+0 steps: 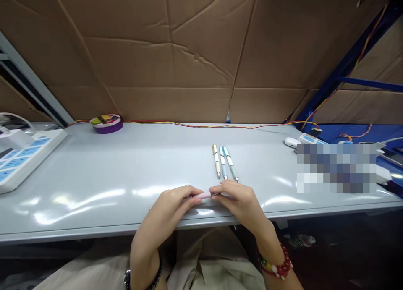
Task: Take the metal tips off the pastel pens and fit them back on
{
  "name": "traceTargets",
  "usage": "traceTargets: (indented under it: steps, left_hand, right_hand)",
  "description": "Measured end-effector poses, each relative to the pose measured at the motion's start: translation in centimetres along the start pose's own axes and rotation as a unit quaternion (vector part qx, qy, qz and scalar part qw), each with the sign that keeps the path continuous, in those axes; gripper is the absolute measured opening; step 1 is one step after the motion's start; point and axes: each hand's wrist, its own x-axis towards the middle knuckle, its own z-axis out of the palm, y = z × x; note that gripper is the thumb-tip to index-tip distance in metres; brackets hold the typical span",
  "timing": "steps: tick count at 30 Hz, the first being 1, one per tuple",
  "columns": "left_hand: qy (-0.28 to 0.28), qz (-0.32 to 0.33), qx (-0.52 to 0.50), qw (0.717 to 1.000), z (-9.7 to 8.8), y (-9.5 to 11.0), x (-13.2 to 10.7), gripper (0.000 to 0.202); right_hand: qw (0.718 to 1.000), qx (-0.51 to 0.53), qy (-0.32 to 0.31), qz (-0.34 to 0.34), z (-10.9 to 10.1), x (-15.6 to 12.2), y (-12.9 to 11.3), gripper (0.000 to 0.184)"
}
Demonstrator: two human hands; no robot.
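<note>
My left hand (pixel 171 208) and my right hand (pixel 241 202) meet over the near edge of the grey table (pixel 126 185). Both pinch a pink pen (pixel 204 195) that lies level between them, the left on its left end, the right on its right end. Just beyond my right hand three pens (pixel 224 162) lie side by side on the table: a cream one, a light blue one and a pale green one. My right wrist wears a red bead bracelet, my left a dark band.
A white and blue power strip (pixel 22 155) sits at the far left. A purple round tin (pixel 107 123) stands at the back by a cardboard wall. Coloured wires (pixel 204 125) run along the back edge. White devices (pixel 304 141) lie at the right.
</note>
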Motion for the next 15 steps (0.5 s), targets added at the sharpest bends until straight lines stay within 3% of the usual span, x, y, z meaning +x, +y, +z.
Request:
traceTargets:
  steps: [6, 10, 13, 15]
  left_hand:
    - [-0.002, -0.002, 0.002, 1.0, 0.04, -0.08, 0.09, 0.022]
    - [-0.004, -0.001, 0.004, 1.0, 0.04, -0.13, -0.01, 0.018]
    - [-0.001, -0.002, 0.005, 1.0, 0.09, -0.13, 0.1, 0.018]
    - [0.007, -0.006, 0.003, 1.0, 0.14, -0.09, 0.21, 0.019]
  right_hand:
    - [0.999, 0.011, -0.026, 0.019, -0.23, 0.0, -0.08, 0.012]
    - [0.996, -0.033, -0.073, 0.033, -0.34, 0.17, -0.22, 0.033]
    - [0.997, -0.005, -0.064, 0.044, -0.41, 0.12, -0.34, 0.023]
    - [0.996, 0.034, -0.049, 0.062, -0.45, 0.03, -0.41, 0.029]
